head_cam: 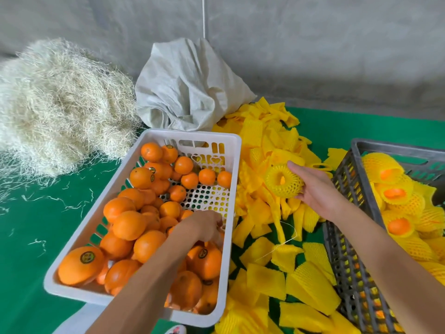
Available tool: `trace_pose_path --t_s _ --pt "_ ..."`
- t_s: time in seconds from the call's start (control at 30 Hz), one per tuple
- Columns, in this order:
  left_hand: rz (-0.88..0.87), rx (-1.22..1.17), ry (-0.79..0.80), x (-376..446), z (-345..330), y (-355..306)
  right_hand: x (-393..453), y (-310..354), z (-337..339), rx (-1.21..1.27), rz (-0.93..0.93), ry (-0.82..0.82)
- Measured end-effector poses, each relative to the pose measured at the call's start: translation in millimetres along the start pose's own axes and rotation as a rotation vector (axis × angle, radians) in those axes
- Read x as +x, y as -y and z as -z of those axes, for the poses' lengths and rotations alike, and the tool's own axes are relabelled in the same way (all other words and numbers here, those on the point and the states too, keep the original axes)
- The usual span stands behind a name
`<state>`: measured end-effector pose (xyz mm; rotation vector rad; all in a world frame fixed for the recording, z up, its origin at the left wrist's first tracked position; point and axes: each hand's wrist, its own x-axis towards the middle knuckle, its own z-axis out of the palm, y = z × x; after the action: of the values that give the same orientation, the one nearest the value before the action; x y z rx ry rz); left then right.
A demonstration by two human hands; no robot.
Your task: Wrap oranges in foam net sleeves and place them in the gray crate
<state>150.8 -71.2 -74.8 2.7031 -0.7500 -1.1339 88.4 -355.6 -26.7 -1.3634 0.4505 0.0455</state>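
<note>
My right hand (317, 194) holds an orange wrapped in a yellow foam net sleeve (283, 180) over the heap of flat yellow sleeves (269, 273), just left of the gray crate (346, 239). Several wrapped oranges (395, 194) lie inside that crate. My left hand (204, 226) reaches down into the white basket (101, 227), fingers curled among the bare oranges (130, 225); what it grips is hidden under the hand.
A pile of pale straw-like shreds (55, 104) lies at the far left on the green floor covering (31, 249). A crumpled white woven sack (190, 85) stands behind the basket against the gray wall. A thin wire (286, 239) lies on the sleeves.
</note>
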Motion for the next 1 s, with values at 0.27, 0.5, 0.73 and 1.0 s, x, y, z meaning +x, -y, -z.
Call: trace_pose_path --t_s 0.27,0.5,0.73,1.0 --pt "0.063 0.047 -0.152 10 0 3 5 -5 5 -0.076 0.014 -0.009" --pt "0.016 -0.673 -0.989 -6 32 4 10 -9 5 -0.119 0.028 -0.031" --pt "-0.352 -1.36 -0.538 -11 41 -75 10 -10 4 -0.185 0.077 -0.051" --pt "-0.361 -1.554 -0.167 25 27 -112 6 -6 5 -0.293 0.194 -0.231"
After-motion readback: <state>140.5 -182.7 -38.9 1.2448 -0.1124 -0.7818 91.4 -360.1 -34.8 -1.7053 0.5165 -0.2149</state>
